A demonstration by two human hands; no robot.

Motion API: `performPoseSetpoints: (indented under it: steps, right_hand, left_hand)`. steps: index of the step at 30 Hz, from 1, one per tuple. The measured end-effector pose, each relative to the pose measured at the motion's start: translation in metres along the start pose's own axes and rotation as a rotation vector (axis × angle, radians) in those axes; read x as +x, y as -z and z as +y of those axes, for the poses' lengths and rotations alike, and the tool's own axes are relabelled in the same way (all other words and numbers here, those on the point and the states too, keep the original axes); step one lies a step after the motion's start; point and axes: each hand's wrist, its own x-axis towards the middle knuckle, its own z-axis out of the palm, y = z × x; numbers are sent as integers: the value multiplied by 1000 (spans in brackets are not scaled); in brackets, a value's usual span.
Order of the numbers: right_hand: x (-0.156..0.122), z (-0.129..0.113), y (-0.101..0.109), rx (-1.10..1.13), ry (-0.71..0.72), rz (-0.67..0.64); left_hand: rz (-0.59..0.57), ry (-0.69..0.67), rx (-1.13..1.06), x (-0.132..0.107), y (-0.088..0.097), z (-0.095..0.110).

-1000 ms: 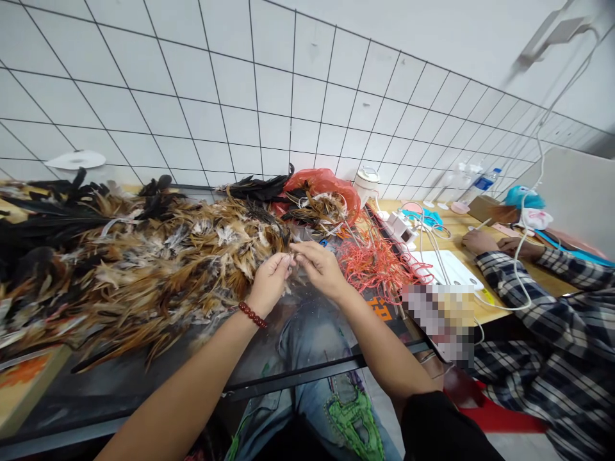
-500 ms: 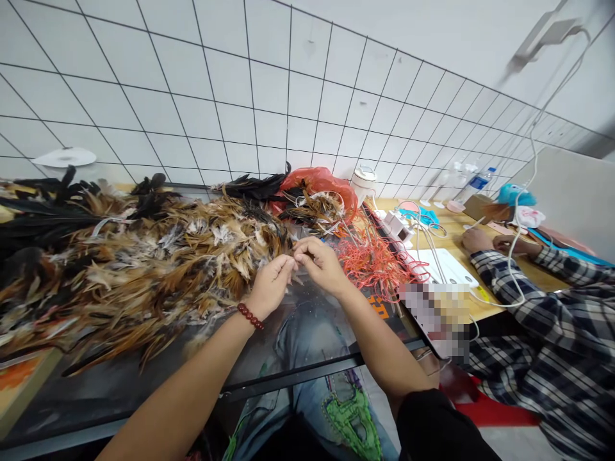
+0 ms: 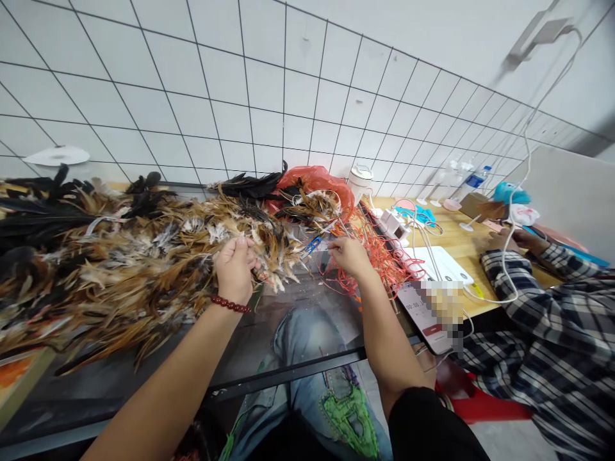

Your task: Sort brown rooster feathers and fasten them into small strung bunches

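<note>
Feathers [image 3: 158, 256], heaped middle-left of frame, should handle light, soft and bendable; grip by the base. My left hand [image 3: 235, 266] is curled closed, my right hand [image 3: 353, 255] pinched at the fingertips; contents I cannot confirm.

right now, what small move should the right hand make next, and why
Probably ease the right hand slowly away from the red string: loose loops lie close by it, and blue snips sit just beside it, so a quick pull might snag. The left hand is over the feathers.
</note>
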Motion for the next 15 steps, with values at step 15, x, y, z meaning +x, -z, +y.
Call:
performPoseSetpoints:
  steps: [15]
  right_hand:
    - [1,3,-11,-7,306,-165]
  left_hand:
    - [-148,99,104,-13,-4,-12]
